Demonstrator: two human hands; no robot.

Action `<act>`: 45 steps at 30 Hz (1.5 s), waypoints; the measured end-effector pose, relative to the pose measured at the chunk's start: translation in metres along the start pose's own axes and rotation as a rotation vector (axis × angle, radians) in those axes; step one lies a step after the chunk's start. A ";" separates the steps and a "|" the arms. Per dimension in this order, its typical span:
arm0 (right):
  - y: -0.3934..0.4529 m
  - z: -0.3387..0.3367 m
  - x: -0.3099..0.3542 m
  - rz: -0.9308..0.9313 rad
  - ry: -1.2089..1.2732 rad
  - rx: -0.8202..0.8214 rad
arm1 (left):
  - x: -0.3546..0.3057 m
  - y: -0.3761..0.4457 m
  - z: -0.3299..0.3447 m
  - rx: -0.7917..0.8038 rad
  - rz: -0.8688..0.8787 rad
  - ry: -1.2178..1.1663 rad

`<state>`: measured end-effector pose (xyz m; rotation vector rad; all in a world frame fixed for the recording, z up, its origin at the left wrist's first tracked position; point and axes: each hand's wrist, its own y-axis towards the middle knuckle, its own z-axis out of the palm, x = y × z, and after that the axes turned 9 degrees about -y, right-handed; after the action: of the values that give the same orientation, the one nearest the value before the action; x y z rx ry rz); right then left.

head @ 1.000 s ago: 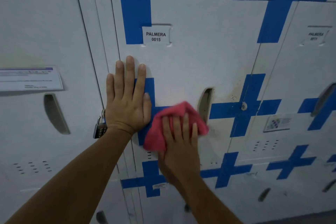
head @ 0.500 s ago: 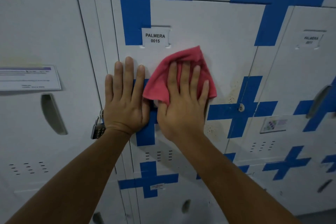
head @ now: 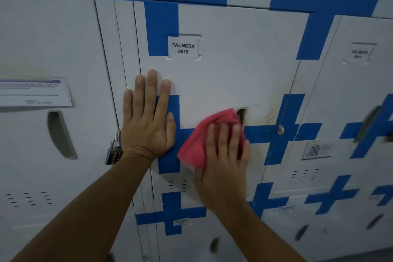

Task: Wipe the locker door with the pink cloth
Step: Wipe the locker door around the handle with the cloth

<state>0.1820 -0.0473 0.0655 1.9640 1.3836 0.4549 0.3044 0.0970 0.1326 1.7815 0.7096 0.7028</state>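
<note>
The white locker door (head: 229,74) with blue cross markings carries a label reading PALMERA 0015 (head: 183,48). My right hand (head: 224,161) presses the pink cloth (head: 197,142) flat against the door, just left of its handle slot (head: 241,114). The cloth bunches out above and to the left of my fingers. My left hand (head: 146,121) lies flat on the door's left edge, fingers together and pointing up, holding nothing.
A padlock (head: 113,152) hangs at the door's left side, just below my left wrist. A paper notice (head: 35,92) is stuck on the left locker. A small lock (head: 280,130) and brownish stains sit right of the handle slot. More lockers lie right and below.
My right hand slid the pink cloth up to just under the label, then back down to beside the handle slot. My left hand stayed in place on the door.
</note>
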 end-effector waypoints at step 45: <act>-0.060 0.061 -0.031 0.035 -0.002 0.112 | 0.001 -0.001 0.001 -0.015 0.013 0.002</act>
<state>0.1679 -0.0839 -0.0170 2.0807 1.4027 0.3990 0.3058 0.0974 0.1311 1.7729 0.6931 0.7173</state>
